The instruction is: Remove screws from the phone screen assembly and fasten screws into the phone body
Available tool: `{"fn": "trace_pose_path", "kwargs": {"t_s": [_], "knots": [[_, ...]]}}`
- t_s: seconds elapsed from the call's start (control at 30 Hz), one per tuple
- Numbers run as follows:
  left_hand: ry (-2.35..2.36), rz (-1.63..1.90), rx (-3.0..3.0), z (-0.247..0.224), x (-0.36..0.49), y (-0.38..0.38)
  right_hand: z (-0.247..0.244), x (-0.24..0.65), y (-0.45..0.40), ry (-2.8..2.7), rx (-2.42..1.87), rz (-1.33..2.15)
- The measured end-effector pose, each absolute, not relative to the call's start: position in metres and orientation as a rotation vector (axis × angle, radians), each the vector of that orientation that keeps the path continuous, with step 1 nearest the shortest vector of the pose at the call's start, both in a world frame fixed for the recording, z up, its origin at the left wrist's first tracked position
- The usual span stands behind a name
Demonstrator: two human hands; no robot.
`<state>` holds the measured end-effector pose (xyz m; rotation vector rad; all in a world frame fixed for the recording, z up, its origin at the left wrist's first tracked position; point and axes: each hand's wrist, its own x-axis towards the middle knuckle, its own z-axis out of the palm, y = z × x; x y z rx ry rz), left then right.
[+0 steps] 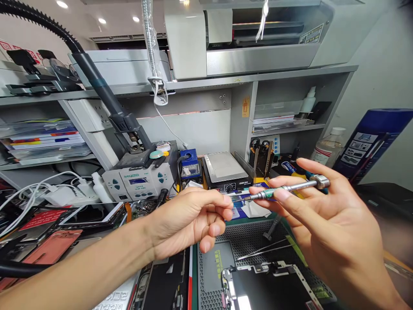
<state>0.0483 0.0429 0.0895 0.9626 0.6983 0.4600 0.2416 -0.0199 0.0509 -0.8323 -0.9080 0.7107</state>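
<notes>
A slim metal screwdriver with a green band lies across the fingers of my right hand, its rounded end pointing right. My thumb and fingers hold it. At its thin tip, on the left, is my left hand, thumb and index finger pinched together; whether they grip the tip or something tiny cannot be made out. Below the hands, a dark opened device with metal edges rests on a perforated grey mat. Tweezers lie on the mat above the device.
A grey soldering station and a flat heating plate stand behind the hands. Tablets and phones are piled at the left. A clear bottle stands at the right, beneath a shelf bearing large machines.
</notes>
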Motion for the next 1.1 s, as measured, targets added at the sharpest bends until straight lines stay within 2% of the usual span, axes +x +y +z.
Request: {"fn": "trace_pose_path", "kwargs": {"t_s": [1.1], "knots": [[0.767,0.452,0.928,0.0898,0.0510,0.0423,0.0527,0.2327,-0.0292,-1.040,-0.840,0.524]]}}
